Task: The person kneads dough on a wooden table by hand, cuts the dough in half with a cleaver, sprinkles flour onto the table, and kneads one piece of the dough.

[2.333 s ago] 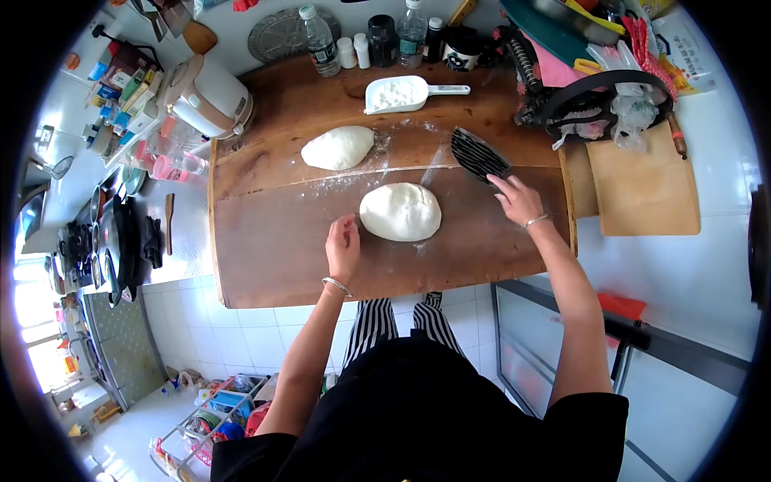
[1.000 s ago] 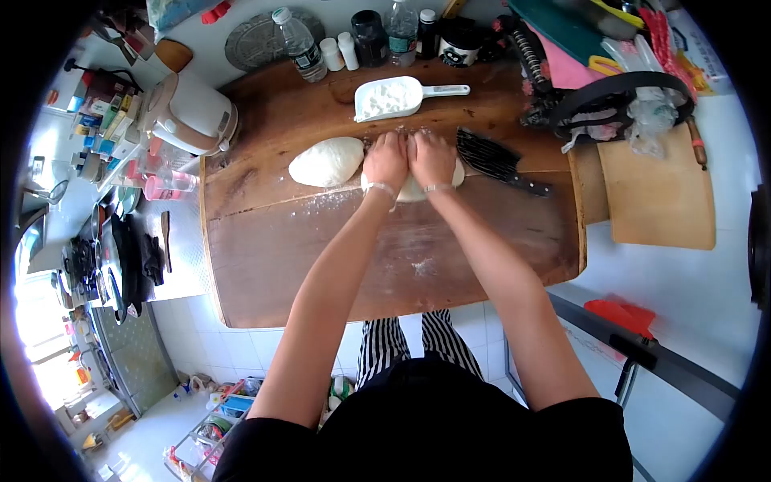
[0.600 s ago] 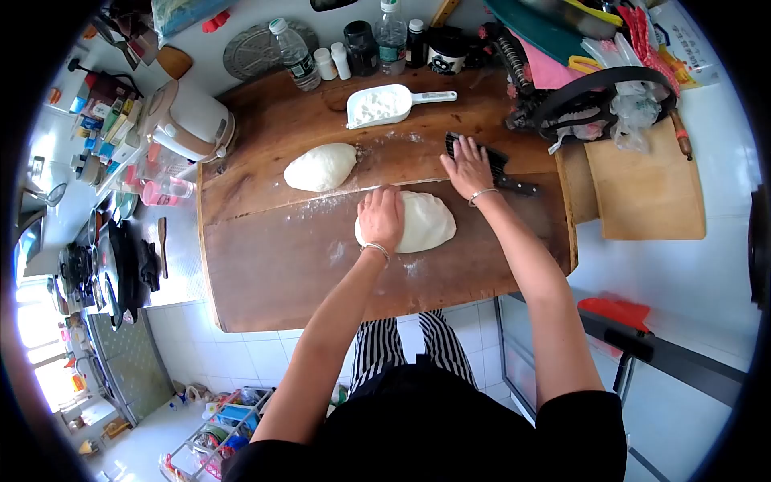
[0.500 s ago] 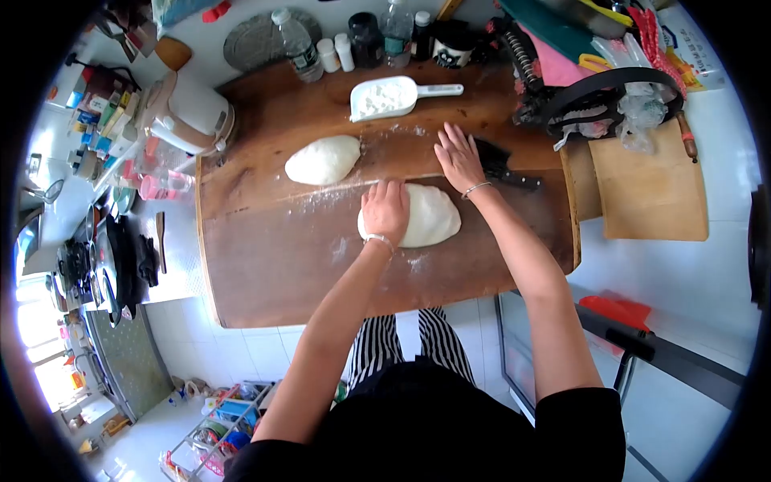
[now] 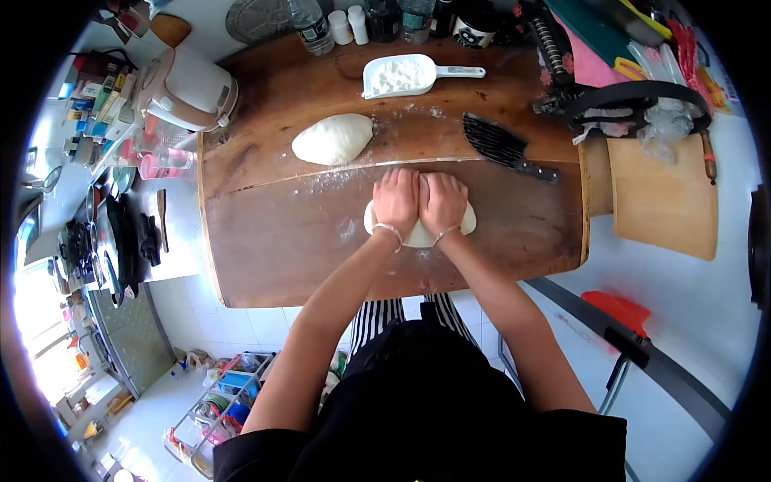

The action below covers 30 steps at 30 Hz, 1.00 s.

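White dough (image 5: 419, 236) is sitting toward the near side of the wooden surface (image 5: 281, 249), mostly hidden: the left hand (image 5: 396, 199) and right hand (image 5: 442, 201) are resting on it side by side, leaving just its ends and a strip between the wrists showing. Grip: fingers are pointing away from the body, bunching close; palms are facing down out of sight, so can't tell whether either hand is closing on the dough or lying flat. Second dough piece (image 5: 333, 139) is lying apart, behind and left, loose flour (image 5: 341, 179) dusting the wood beside it. Dark-bladed knife (image 5: 494, 142) is lying near the right hand. White scoop (image 5: 459, 72) is holding powder farther back. Top edge is cutting off a clear bottle (image 5: 310, 30). Far right, crumpled plastic (image 5: 668, 120) is bunching up, contents hard to make out.
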Each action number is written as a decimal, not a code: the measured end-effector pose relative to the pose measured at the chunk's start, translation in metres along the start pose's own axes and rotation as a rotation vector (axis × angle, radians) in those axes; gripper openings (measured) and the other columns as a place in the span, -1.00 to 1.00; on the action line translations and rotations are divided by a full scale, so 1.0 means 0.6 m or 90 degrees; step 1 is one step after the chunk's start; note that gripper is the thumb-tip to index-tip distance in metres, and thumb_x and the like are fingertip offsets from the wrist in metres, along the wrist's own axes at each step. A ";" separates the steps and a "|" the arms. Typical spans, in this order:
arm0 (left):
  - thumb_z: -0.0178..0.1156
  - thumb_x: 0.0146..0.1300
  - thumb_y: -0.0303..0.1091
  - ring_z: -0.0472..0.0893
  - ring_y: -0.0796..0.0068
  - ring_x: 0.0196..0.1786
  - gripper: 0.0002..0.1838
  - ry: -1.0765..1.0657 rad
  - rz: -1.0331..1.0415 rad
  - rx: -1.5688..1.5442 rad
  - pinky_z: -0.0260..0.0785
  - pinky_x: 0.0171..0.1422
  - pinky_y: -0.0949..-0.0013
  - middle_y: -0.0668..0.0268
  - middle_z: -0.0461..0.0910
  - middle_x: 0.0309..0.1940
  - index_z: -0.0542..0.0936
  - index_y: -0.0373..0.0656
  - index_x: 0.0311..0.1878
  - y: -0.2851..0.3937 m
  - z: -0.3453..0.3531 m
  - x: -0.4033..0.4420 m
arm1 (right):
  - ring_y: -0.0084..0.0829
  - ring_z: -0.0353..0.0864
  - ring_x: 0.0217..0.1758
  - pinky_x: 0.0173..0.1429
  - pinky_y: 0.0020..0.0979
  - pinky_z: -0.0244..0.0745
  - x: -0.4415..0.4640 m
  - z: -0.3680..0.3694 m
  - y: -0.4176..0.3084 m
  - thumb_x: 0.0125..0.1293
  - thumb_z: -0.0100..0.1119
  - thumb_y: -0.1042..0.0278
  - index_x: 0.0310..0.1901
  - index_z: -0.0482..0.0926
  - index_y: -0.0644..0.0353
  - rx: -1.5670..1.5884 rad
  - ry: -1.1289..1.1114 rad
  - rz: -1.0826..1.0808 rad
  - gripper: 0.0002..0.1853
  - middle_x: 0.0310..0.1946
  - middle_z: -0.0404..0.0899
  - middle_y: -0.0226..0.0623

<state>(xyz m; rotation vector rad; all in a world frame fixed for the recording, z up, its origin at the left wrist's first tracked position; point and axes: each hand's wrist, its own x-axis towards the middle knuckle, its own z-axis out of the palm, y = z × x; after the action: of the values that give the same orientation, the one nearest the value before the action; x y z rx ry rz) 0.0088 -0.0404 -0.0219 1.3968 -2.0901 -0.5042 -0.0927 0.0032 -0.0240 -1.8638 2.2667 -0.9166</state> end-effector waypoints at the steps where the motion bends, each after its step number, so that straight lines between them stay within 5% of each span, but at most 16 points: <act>1: 0.00 0.42 -0.25 0.51 0.01 -0.16 -0.81 0.004 0.000 0.004 0.32 -0.07 0.01 0.12 0.55 -0.32 0.48 -0.15 -0.26 -0.008 0.012 0.027 | -0.17 0.60 -0.14 0.01 -0.12 0.39 0.035 0.006 0.006 0.38 0.03 0.18 -0.31 0.56 0.08 -0.022 -0.081 0.042 -0.79 -0.23 0.67 -0.26; 5: -0.01 0.41 -0.19 0.60 -0.02 -0.19 -0.75 -0.050 -0.071 0.033 0.39 -0.05 -0.01 0.07 0.65 -0.34 0.52 -0.14 -0.29 -0.008 0.023 0.097 | -0.01 0.66 -0.21 -0.09 -0.02 0.48 0.112 0.016 0.005 0.42 -0.08 0.00 -0.36 0.57 0.12 -0.013 -0.196 0.205 -0.61 -0.33 0.68 -0.10; 9: -0.01 0.41 -0.17 0.60 -0.13 -0.24 -0.74 -0.075 -0.041 0.025 0.41 -0.14 -0.09 -0.04 0.63 -0.36 0.53 -0.15 -0.25 -0.010 0.018 0.065 | 0.04 0.67 -0.19 -0.07 0.00 0.49 0.097 0.011 0.019 0.43 -0.14 -0.05 -0.32 0.59 0.12 0.032 -0.163 0.133 -0.57 -0.33 0.68 -0.06; 11: 0.02 0.36 -0.23 0.60 -0.07 -0.15 -0.79 -0.134 -0.107 0.042 0.39 -0.05 -0.08 -0.03 0.64 -0.28 0.54 -0.15 -0.26 0.080 -0.073 0.029 | 0.03 0.65 -0.16 -0.04 -0.03 0.47 0.049 -0.043 0.013 0.42 -0.08 0.06 -0.26 0.60 0.11 0.252 -0.198 0.178 -0.66 -0.30 0.67 -0.04; 16: 0.03 0.27 -0.29 0.54 0.17 -0.15 -0.81 0.223 0.112 0.067 0.27 0.10 0.16 0.25 0.60 -0.27 0.60 -0.10 -0.18 0.044 -0.021 -0.113 | -0.33 0.55 0.05 0.20 -0.14 0.23 -0.089 -0.058 0.003 0.26 0.11 0.26 -0.15 0.57 0.05 0.157 0.073 -0.193 -0.83 -0.12 0.64 -0.40; 21: 0.04 0.26 -0.25 0.54 0.14 -0.15 -0.82 0.139 0.029 0.101 0.26 0.11 0.08 0.24 0.60 -0.28 0.59 -0.08 -0.25 0.016 -0.009 -0.052 | -0.29 0.58 0.01 0.11 -0.15 0.31 -0.009 -0.015 0.029 0.25 0.12 0.24 -0.13 0.57 0.03 0.146 0.042 -0.228 -0.81 -0.12 0.64 -0.39; 25: -0.05 0.35 -0.25 0.54 0.12 -0.20 -0.77 0.109 -0.017 0.127 0.27 -0.01 0.09 0.24 0.58 -0.38 0.58 -0.06 -0.30 -0.005 0.012 0.006 | -0.16 0.65 -0.21 -0.14 -0.17 0.46 0.050 0.006 0.035 0.31 0.10 0.18 -0.26 0.59 0.06 0.126 0.003 -0.166 -0.83 -0.32 0.66 -0.23; 27: -0.04 0.38 -0.19 0.59 0.09 -0.20 -0.73 0.127 -0.077 0.129 0.34 -0.07 0.04 0.20 0.63 -0.38 0.61 -0.04 -0.31 -0.007 0.027 0.045 | -0.01 0.66 -0.30 -0.21 -0.05 0.51 0.090 0.010 0.024 0.38 0.02 0.02 -0.32 0.62 0.07 0.032 -0.151 0.052 -0.68 -0.42 0.66 -0.10; 30: 0.01 0.36 -0.13 0.61 0.13 -0.15 -0.69 0.047 -0.134 0.054 0.38 -0.03 0.07 0.15 0.66 -0.34 0.58 -0.13 -0.34 0.019 0.018 0.080 | 0.08 0.66 -0.21 -0.15 -0.01 0.54 0.125 0.013 0.052 0.36 -0.04 -0.18 -0.27 0.66 0.08 0.102 -0.185 0.129 -0.52 -0.32 0.68 -0.03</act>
<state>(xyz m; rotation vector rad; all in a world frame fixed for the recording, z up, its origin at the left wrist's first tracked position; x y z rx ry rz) -0.0202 -0.0805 -0.0116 1.6698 -1.9370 -0.4437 -0.1363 -0.0656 -0.0220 -1.5519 2.0927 -0.7211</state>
